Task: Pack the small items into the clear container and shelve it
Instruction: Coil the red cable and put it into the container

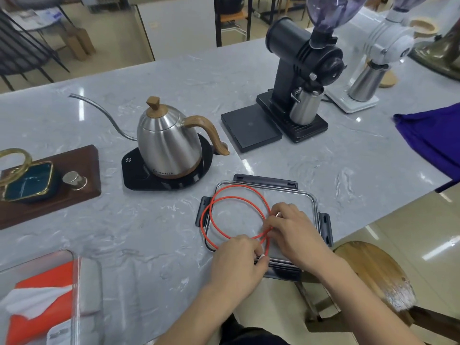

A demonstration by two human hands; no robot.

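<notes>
My left hand (237, 257) pinches the thin red cable's (234, 215) white plug; my right hand (292, 230) grips its crossing loops over the clear rectangular lid (308, 200).

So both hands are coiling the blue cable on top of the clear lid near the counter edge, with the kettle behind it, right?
Not quite: the cable is orange-red, not blue. The head view shows the left hand and right hand coiling it in loops on the clear lid near the counter edge, with the kettle behind it.
</notes>
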